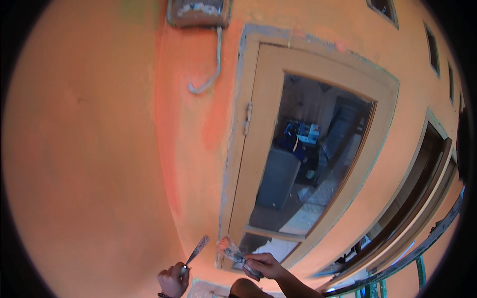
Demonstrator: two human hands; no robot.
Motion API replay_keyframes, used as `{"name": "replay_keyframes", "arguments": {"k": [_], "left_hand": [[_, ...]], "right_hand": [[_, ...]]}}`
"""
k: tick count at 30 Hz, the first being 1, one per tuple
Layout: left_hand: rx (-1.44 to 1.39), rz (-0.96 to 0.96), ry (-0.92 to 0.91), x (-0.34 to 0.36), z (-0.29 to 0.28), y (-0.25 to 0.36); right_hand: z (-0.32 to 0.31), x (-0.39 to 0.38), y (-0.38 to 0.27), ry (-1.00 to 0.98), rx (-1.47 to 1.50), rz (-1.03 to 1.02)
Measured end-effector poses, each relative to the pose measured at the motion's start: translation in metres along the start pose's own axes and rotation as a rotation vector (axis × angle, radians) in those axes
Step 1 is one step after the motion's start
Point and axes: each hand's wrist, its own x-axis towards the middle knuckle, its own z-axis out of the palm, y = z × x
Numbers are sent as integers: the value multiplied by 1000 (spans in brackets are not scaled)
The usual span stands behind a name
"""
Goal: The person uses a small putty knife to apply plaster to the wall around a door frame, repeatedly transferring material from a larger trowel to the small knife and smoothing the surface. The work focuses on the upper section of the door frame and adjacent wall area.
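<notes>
My left hand (172,281) is closed round the handle of a narrow putty knife (198,249), its smeared blade pointing up and away. To the right, my right hand (267,266) grips a wider putty knife (233,252). An orange lump (224,242) sits at that wider blade's tip, which is beside the lower corner of the door frame (224,218). Whether this blade touches the frame or the wall I cannot tell. The two tools are apart. Behind them stands the orange wall (191,188), with brighter orange patches and grey filler along the frame.
A tan door (263,89) with a glass pane (318,149) is in front, hinged at left. High on the wall hang a box (198,12) and a bent pipe (218,59). A curved green railing (422,253) and an open window (422,169) lie at right.
</notes>
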Motion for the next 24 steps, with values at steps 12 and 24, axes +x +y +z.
{"name": "replay_keyframes", "arguments": {"k": [12,24], "left_hand": [[-1025,-672,-66,-38,68,29],[-911,-688,-182,-44,72,33]], "right_hand": [[-1,-47,0,276,211,22],[-34,-47,19,431,265,-10]]}}
